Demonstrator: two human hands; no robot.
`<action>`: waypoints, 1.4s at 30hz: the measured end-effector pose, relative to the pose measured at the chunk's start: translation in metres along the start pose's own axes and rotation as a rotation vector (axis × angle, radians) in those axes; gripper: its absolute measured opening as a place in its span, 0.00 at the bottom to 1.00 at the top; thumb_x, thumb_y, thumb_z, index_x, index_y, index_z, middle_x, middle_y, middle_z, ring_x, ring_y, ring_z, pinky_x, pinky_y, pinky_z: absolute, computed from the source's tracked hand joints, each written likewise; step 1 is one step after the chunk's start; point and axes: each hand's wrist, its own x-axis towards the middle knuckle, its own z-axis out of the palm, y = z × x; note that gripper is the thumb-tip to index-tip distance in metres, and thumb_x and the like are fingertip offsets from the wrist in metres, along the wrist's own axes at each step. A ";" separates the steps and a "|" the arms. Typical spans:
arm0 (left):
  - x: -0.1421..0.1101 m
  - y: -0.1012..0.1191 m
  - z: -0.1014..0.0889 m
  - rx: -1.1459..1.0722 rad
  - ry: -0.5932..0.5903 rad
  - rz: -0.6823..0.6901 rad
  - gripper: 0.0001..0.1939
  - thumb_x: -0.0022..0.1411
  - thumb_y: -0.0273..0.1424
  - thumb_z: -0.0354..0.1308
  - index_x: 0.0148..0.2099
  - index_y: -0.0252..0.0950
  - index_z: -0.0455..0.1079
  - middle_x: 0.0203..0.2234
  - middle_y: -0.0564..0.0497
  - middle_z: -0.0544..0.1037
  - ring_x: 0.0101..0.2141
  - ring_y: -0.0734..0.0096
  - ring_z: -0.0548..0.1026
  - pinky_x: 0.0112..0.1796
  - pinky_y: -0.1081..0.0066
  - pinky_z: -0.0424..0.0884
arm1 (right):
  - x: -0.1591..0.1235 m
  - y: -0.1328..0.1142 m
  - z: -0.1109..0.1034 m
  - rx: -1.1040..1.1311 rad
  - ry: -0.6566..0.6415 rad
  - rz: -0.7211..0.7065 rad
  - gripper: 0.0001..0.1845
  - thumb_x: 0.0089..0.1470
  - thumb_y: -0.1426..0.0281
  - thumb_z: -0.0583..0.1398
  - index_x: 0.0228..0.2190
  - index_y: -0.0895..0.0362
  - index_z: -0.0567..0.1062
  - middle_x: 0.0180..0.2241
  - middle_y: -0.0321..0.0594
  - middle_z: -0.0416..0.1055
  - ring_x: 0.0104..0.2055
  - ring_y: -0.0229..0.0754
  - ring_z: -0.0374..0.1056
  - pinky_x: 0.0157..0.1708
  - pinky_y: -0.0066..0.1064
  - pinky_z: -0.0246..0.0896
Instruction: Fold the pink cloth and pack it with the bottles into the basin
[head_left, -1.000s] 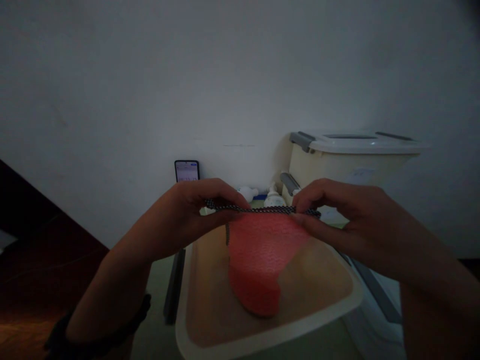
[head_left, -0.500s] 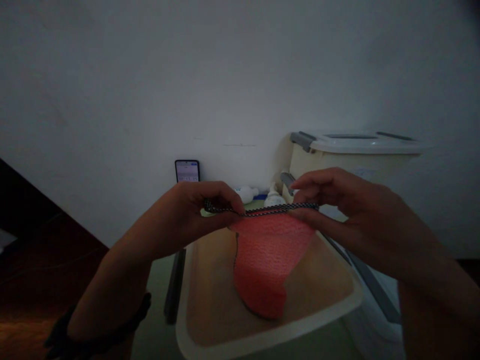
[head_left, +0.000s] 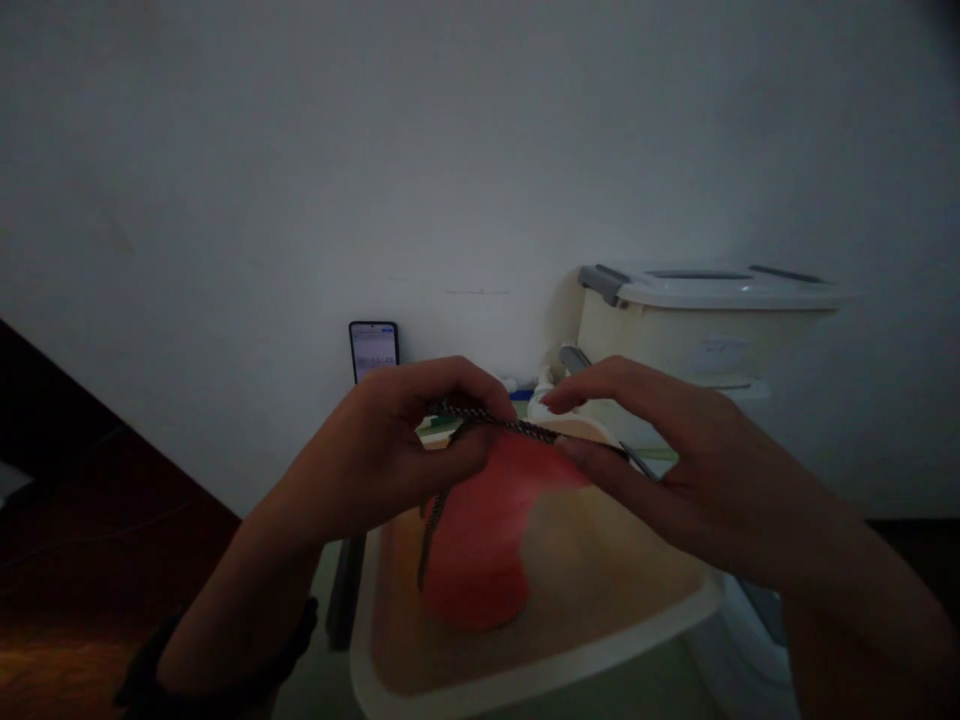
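Note:
A soft red cloth piece (head_left: 480,560) with a rounded lower end and a black-and-white patterned edge hangs over a pale plastic basin (head_left: 540,675). My left hand (head_left: 427,430) pinches the patterned edge between thumb and fingers. Along the same edge, at the right, lies the thumb of my right hand (head_left: 660,450). The right index finger is lifted, apart from the cloth; its other fingers are mostly hidden behind. A dark band of trim runs down the cloth's left side.
A phone (head_left: 373,350) leans against the wall at the back left. Part of a white bottle (head_left: 541,385) shows behind my hands. Cream lidded bins (head_left: 705,340) stand at the right. A dark bar (head_left: 345,595) lies left of the basin.
The red cloth has swung left and its upper edge is less stretched out. My right hand has moved left, closer to my left hand, and its index finger is off the edge.

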 end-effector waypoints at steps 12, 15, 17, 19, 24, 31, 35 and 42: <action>-0.001 0.006 0.012 -0.228 -0.022 -0.074 0.16 0.55 0.26 0.61 0.45 0.40 0.61 0.33 0.56 0.76 0.34 0.75 0.76 0.36 0.77 0.73 | 0.003 -0.011 0.001 0.114 0.039 0.045 0.03 0.53 0.71 0.59 0.33 0.56 0.70 0.29 0.30 0.72 0.29 0.31 0.68 0.29 0.20 0.61; -0.001 0.006 0.012 -0.213 -0.020 -0.107 0.17 0.54 0.26 0.62 0.44 0.39 0.61 0.31 0.56 0.75 0.32 0.75 0.76 0.34 0.76 0.73 | 0.004 -0.009 0.001 0.104 0.076 0.060 0.03 0.54 0.70 0.58 0.34 0.55 0.71 0.30 0.31 0.73 0.30 0.32 0.68 0.30 0.21 0.61; 0.000 0.007 0.013 -0.219 -0.016 -0.118 0.18 0.55 0.26 0.61 0.46 0.39 0.59 0.30 0.56 0.76 0.32 0.74 0.76 0.33 0.76 0.73 | 0.004 -0.008 0.001 0.117 0.048 0.070 0.05 0.54 0.69 0.58 0.35 0.55 0.71 0.31 0.32 0.73 0.32 0.33 0.68 0.31 0.22 0.61; 0.000 0.009 0.013 -0.223 -0.014 -0.116 0.18 0.55 0.26 0.60 0.46 0.39 0.58 0.30 0.55 0.77 0.32 0.73 0.77 0.33 0.76 0.73 | 0.005 -0.008 0.002 0.146 -0.005 0.076 0.06 0.54 0.67 0.59 0.35 0.55 0.71 0.31 0.32 0.73 0.32 0.33 0.68 0.31 0.23 0.61; 0.000 0.013 0.013 -0.191 -0.028 -0.107 0.16 0.56 0.27 0.60 0.45 0.39 0.60 0.30 0.55 0.77 0.32 0.74 0.76 0.33 0.77 0.72 | 0.006 -0.009 0.002 0.164 -0.042 0.083 0.07 0.55 0.65 0.58 0.34 0.55 0.71 0.29 0.32 0.71 0.28 0.33 0.66 0.28 0.24 0.59; -0.001 0.011 0.012 -0.083 -0.135 -0.068 0.13 0.56 0.26 0.59 0.40 0.40 0.59 0.30 0.57 0.73 0.31 0.76 0.73 0.32 0.77 0.70 | 0.002 -0.005 -0.005 0.144 0.090 0.141 0.03 0.56 0.67 0.57 0.32 0.53 0.70 0.26 0.31 0.70 0.25 0.34 0.65 0.25 0.26 0.59; 0.001 0.013 0.010 0.019 -0.195 -0.083 0.10 0.55 0.27 0.60 0.39 0.38 0.63 0.30 0.57 0.72 0.31 0.77 0.71 0.32 0.77 0.68 | -0.002 0.004 -0.009 0.282 0.151 0.211 0.03 0.56 0.66 0.56 0.34 0.52 0.68 0.28 0.32 0.70 0.27 0.35 0.66 0.26 0.27 0.61; 0.003 0.006 0.010 0.246 -0.382 -0.079 0.04 0.55 0.31 0.59 0.34 0.36 0.68 0.27 0.56 0.72 0.29 0.75 0.68 0.29 0.76 0.62 | -0.005 0.012 -0.020 0.369 0.284 0.258 0.03 0.54 0.67 0.58 0.34 0.52 0.70 0.27 0.34 0.68 0.23 0.33 0.62 0.18 0.24 0.58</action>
